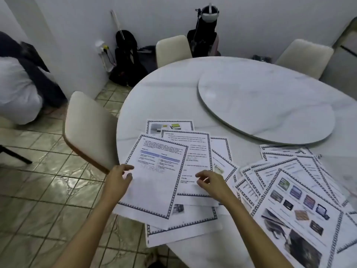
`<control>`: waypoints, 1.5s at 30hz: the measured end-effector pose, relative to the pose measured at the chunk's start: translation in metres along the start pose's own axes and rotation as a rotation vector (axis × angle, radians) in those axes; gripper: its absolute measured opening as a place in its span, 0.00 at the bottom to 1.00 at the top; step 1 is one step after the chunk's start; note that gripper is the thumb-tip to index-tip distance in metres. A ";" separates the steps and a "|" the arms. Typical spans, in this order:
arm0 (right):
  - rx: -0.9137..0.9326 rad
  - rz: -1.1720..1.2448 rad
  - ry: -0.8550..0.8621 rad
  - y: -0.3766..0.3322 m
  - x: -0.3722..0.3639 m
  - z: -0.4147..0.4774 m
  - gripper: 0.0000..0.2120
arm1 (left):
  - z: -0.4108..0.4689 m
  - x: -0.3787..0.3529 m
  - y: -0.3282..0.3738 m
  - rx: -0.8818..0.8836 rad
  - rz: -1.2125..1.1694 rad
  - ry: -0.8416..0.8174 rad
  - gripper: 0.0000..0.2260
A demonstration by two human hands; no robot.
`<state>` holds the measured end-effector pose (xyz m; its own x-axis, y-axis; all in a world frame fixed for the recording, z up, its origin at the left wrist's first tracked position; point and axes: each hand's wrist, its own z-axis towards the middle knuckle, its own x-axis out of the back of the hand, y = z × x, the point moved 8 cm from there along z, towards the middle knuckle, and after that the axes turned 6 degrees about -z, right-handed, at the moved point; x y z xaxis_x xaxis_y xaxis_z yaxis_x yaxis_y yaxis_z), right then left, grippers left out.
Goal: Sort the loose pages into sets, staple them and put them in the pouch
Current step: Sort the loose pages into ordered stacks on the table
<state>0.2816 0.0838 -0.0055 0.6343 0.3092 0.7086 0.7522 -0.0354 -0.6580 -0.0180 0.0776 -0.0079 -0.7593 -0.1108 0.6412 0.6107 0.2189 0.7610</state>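
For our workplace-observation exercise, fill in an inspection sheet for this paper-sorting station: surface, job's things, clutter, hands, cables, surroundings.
Surface: round marble table with a turntable.
Job's things: bordered pages in two fanned piles, the left pile overhanging the table edge, the right pile topped by a picture page; stapler and pouch not seen.
Clutter: nothing seen.
Hands: left hand on the STORAGE page; right hand over the next page, open.
Cables: plugs at a wall socket.
Surroundings: chairs, black bags, headset, tiled floor.
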 end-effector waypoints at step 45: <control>-0.307 0.784 0.249 0.013 0.037 0.014 0.07 | 0.013 -0.026 0.071 0.000 -0.773 -0.302 0.07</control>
<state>0.3124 0.1080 0.0087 0.9821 -0.1261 0.1397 0.0755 -0.4157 -0.9064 0.0424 0.1090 0.0278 -0.9926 0.0351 -0.1165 -0.1079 0.1879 0.9762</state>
